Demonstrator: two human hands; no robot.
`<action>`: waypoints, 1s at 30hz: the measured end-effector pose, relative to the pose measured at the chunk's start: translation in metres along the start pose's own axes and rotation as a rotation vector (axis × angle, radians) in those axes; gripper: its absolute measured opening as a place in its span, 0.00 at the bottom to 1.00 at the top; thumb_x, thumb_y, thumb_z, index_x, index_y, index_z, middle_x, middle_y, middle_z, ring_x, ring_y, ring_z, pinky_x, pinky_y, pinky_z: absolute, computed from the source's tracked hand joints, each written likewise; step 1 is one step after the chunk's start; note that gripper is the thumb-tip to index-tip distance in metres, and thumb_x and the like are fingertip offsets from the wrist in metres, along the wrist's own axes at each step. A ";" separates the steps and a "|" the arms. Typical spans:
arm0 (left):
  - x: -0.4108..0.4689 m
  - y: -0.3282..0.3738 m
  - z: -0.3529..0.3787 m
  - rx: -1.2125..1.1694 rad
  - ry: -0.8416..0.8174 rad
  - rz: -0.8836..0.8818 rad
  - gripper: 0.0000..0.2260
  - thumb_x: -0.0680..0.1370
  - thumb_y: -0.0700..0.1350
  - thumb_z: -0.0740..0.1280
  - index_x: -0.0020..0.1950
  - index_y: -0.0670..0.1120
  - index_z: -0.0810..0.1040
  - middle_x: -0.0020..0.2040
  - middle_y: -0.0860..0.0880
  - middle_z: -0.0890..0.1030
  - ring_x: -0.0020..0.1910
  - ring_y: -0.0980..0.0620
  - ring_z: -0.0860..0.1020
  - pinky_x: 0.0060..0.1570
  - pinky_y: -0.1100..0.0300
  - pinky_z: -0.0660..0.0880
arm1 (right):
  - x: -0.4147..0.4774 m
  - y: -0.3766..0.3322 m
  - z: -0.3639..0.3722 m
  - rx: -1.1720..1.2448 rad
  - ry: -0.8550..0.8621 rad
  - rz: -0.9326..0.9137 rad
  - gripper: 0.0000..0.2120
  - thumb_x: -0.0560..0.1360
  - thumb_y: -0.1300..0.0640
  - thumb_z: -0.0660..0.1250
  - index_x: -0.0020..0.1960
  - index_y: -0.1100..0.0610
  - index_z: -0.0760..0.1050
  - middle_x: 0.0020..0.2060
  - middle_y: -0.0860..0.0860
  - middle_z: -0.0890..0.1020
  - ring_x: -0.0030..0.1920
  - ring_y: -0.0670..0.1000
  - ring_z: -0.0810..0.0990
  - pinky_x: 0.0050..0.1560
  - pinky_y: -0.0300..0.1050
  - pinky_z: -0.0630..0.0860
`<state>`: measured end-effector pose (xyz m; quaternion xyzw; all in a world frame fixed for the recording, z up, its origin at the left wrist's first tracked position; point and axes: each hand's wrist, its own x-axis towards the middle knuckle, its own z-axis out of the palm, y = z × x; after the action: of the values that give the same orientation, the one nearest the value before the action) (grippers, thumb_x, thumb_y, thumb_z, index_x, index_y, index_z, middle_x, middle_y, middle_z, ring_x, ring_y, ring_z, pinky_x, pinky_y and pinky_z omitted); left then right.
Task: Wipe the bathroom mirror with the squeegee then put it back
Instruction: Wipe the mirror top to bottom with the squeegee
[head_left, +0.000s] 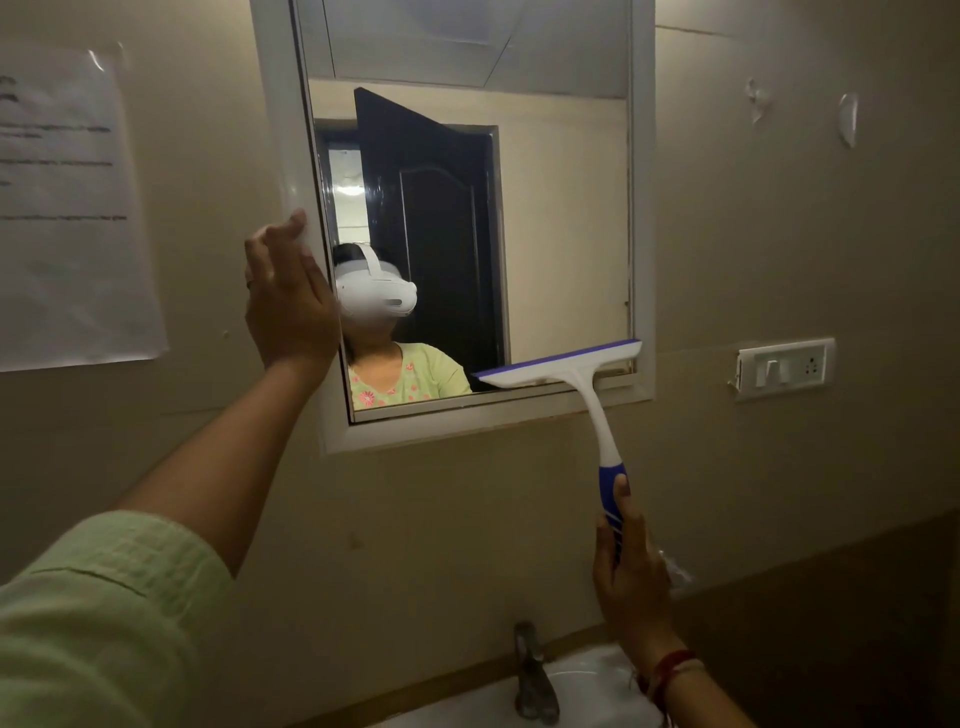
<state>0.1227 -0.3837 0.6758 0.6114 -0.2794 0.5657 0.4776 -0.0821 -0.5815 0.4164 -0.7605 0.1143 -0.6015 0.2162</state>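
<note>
The bathroom mirror (566, 218) hangs on the beige wall in a white frame. A white squeegee (582, 387) with a blue blade edge and blue grip lies across the mirror's lower right corner, its blade reaching the bottom frame. My right hand (626, 566) grips the blue end of its handle from below. My left hand (288, 299) rests flat on the left side of the frame, fingers together and pointing up. The glass reflects a person in a green top wearing a white headset, and a dark open door.
A sheet of printed paper (67, 208) is stuck to the wall at the left. A white switch plate (784, 366) sits right of the mirror. Below are a metal tap (532, 675) and the rim of a white basin (587, 691).
</note>
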 end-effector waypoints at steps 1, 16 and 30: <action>0.000 0.000 0.000 0.000 0.000 0.001 0.15 0.81 0.46 0.51 0.65 0.46 0.69 0.60 0.41 0.72 0.53 0.41 0.73 0.44 0.53 0.70 | -0.003 0.001 0.000 -0.006 -0.015 0.014 0.43 0.75 0.68 0.62 0.70 0.30 0.43 0.44 0.52 0.74 0.35 0.41 0.73 0.34 0.30 0.67; 0.000 0.001 -0.002 -0.014 -0.002 -0.003 0.16 0.81 0.46 0.51 0.64 0.44 0.70 0.61 0.41 0.73 0.55 0.43 0.73 0.47 0.55 0.70 | -0.021 0.000 0.003 0.021 -0.057 0.155 0.31 0.77 0.63 0.59 0.70 0.39 0.51 0.49 0.60 0.77 0.36 0.40 0.74 0.30 0.28 0.69; -0.001 0.002 -0.002 -0.011 0.005 0.004 0.15 0.81 0.45 0.51 0.65 0.44 0.70 0.60 0.41 0.73 0.53 0.44 0.74 0.45 0.64 0.64 | -0.029 -0.008 -0.002 0.013 -0.077 0.125 0.34 0.77 0.57 0.57 0.67 0.27 0.43 0.52 0.50 0.73 0.39 0.41 0.76 0.32 0.30 0.71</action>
<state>0.1204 -0.3827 0.6756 0.6066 -0.2828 0.5667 0.4806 -0.0918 -0.5622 0.3955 -0.7729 0.1493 -0.5580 0.2626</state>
